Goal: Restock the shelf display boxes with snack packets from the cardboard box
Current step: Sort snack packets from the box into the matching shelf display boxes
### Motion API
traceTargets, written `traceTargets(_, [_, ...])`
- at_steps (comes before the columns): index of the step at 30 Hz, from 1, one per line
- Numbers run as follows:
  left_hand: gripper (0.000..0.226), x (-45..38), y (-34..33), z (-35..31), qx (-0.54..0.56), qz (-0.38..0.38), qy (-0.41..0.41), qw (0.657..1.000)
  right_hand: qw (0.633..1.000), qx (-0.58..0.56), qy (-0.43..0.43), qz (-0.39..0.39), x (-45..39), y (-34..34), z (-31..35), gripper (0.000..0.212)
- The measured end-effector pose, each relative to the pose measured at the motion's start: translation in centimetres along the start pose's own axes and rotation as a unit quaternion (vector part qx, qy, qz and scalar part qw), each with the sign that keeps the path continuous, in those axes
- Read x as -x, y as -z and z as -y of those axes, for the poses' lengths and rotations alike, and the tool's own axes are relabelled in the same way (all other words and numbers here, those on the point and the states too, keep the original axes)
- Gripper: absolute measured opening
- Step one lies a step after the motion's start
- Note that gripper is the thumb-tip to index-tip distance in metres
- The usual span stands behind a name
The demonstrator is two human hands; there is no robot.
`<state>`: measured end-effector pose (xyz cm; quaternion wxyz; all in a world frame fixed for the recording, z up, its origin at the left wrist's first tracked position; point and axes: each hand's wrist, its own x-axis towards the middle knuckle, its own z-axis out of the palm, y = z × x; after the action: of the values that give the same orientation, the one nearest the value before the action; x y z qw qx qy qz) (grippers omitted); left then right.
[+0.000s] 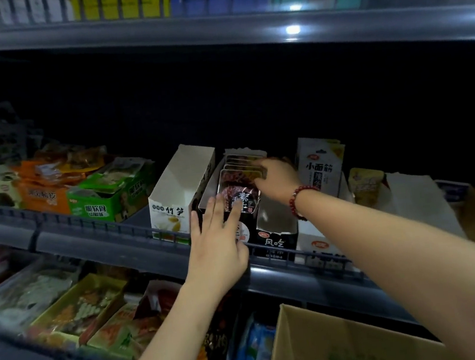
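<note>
Both hands are in the black open-top display box at the front edge of the grey metal shelf. The left hand lies flat, fingers straight, against the front dark snack packet with red print. The right hand, red bead bracelet on the wrist, grips the row of packets from behind. The brown cardboard box sits bottom right, below the shelf.

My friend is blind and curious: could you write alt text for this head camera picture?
A person's right hand grips a row of dark snack packets standing in a shelf display box, while the open left hand steadies the front packet. An open cardboard box sits below.
</note>
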<state>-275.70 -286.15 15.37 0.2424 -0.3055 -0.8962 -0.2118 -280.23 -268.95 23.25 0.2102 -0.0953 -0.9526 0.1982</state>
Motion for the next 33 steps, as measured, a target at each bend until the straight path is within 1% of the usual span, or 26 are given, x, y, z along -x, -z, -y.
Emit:
traceTargets(3, [0.064,1.3,1.5,-2.1,0.032,0.008,0.006,0.999,0.999,-0.009,0.020,-0.027,4.6,2.0,0.1,0.040])
traceTargets(6, [0.051,3.7,3.3,-5.1,0.084,0.009,-0.004,0.996,0.997,-0.008,0.061,-0.037,10.5,4.0,-0.8,0.035])
traceTargets(8, [0.046,5.5,4.3,-7.4,0.117,0.034,-0.018,0.992,0.996,-0.001,0.078,-0.036,14.6,5.1,-1.8,0.032])
traceTargets(13, [0.040,10.6,5.1,-13.5,0.148,0.109,-0.051,0.982,0.997,0.019,0.072,0.019,24.8,7.7,-5.2,0.029])
traceTargets(17, [0.041,13.9,3.9,-17.1,0.142,0.193,-0.048,0.970,0.997,0.030,0.051,0.058,31.7,9.4,-8.7,0.029])
traceTargets(21, [0.037,16.8,2.4,-20.1,0.170,0.281,-0.017,0.944,0.993,0.063,0.011,0.098,37.6,11.1,-12.7,0.031])
traceTargets(25, [0.034,19.1,0.5,-22.8,0.204,0.370,0.025,0.906,0.986,0.094,-0.023,0.136,42.5,13.1,-16.5,0.032])
traceTargets(28, [0.038,19.8,-0.9,-24.6,0.181,0.450,0.032,0.874,0.975,0.138,-0.055,0.166,45.3,14.6,-18.7,0.035])
traceTargets(31, [0.044,20.1,-2.3,-25.5,0.139,0.525,0.017,0.840,0.970,0.158,-0.091,0.163,47.2,15.7,-20.5,0.037])
traceTargets(33, [0.045,20.2,-3.4,-25.8,0.131,0.542,0.016,0.830,0.971,0.162,-0.107,0.138,48.2,16.2,-21.2,0.038])
